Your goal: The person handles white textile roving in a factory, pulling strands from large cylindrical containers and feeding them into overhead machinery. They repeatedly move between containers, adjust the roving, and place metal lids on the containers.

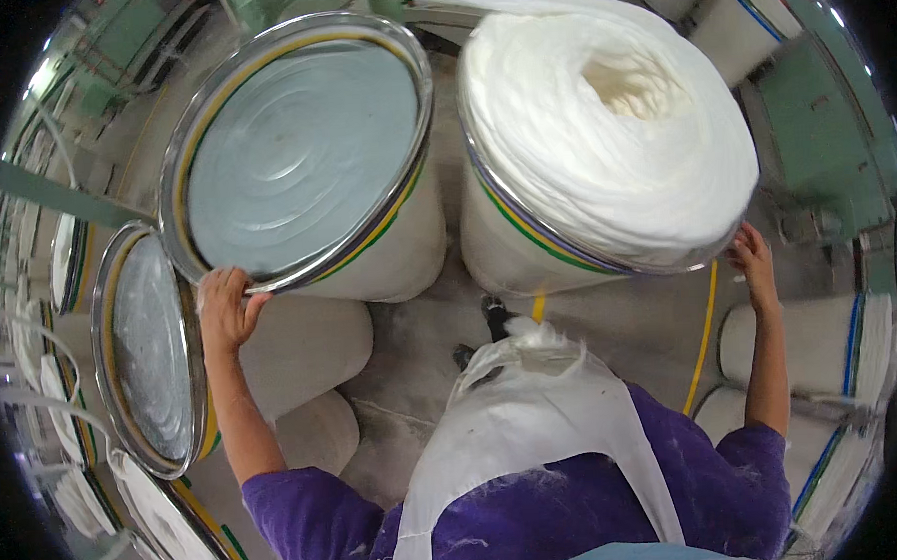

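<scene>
My left hand (225, 308) grips the metal rim of an empty white can (298, 146) at its near edge; the can's grey inner plate is bare. My right hand (753, 262) rests against the near right side of a second white can (527, 247), which is piled high with coiled white cotton sliver (601, 113). The two cans stand side by side in front of me. A band of sliver runs off the full can toward the top of the view.
Another empty can (151, 353) stands at my left, and a can filled with sliver (179, 532) lies lower left. More cans (821, 339) stand at right. Green machinery (822, 134) sits at the upper right. Yellow lines (706, 339) mark the dusty floor.
</scene>
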Action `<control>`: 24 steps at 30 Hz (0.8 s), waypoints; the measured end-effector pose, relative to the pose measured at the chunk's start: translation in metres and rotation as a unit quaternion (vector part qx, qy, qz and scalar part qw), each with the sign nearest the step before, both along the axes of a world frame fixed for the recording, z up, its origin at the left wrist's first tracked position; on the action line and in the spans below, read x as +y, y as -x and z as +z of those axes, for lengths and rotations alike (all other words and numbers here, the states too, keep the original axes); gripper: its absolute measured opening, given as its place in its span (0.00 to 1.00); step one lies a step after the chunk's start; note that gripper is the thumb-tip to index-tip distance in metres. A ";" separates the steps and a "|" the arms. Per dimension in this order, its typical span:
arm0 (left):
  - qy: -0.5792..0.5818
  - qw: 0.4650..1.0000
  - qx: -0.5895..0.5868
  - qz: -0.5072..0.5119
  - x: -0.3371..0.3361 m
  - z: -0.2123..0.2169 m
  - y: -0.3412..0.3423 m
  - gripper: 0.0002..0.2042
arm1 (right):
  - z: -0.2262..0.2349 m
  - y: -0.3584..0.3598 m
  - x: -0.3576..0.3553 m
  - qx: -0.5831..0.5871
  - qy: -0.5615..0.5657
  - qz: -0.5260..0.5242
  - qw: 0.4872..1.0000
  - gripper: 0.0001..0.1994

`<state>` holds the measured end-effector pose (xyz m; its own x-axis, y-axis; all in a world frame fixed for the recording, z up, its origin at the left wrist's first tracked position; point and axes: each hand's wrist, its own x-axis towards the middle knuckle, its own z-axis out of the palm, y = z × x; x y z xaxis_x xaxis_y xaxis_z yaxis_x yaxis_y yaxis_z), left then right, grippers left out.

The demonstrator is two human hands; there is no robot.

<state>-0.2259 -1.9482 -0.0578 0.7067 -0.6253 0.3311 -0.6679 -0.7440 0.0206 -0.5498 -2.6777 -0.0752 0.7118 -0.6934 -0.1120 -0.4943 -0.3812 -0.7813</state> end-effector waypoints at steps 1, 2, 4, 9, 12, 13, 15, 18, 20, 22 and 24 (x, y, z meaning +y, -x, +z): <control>-0.003 1.000 -0.014 -0.011 -0.006 0.004 0.007 0.30 | 0.012 0.003 0.006 -0.025 0.083 0.070 0.994 0.26; -0.007 1.000 -0.011 -0.008 -0.013 0.004 0.020 0.30 | 0.022 0.007 0.012 -0.031 0.156 0.104 0.982 0.27; -0.012 1.000 -0.014 0.008 -0.033 0.002 0.049 0.31 | 0.037 0.012 0.022 0.012 0.325 0.155 0.933 0.28; -0.002 0.994 -0.008 0.108 -0.094 -0.007 0.126 0.29 | 0.047 -0.003 0.012 0.022 0.425 0.310 0.850 0.29; -0.016 0.980 -0.002 0.197 -0.153 -0.015 0.170 0.27 | 0.041 -0.015 -0.018 -0.002 0.451 0.373 0.811 0.28; -0.022 0.974 -0.001 0.227 -0.178 -0.018 0.185 0.27 | 0.035 -0.019 -0.030 -0.035 0.458 0.393 0.796 0.28; -0.004 0.965 -0.056 0.256 -0.228 -0.022 0.204 0.27 | 0.031 -0.032 -0.053 -0.089 0.451 0.443 0.770 0.27; -0.025 0.942 -0.015 0.334 -0.303 -0.020 0.235 0.26 | 0.018 -0.061 -0.083 -0.115 0.457 0.483 0.738 0.24; -0.037 0.920 0.058 0.385 -0.345 -0.012 0.256 0.26 | 0.007 -0.082 -0.096 -0.080 0.425 0.552 0.713 0.21; -0.066 0.903 0.108 0.412 -0.367 0.004 0.270 0.25 | -0.001 -0.095 -0.101 -0.096 0.406 0.584 0.697 0.15; -0.070 0.887 0.180 0.419 -0.391 0.012 0.282 0.25 | -0.007 -0.101 -0.099 -0.155 0.392 0.591 0.688 0.13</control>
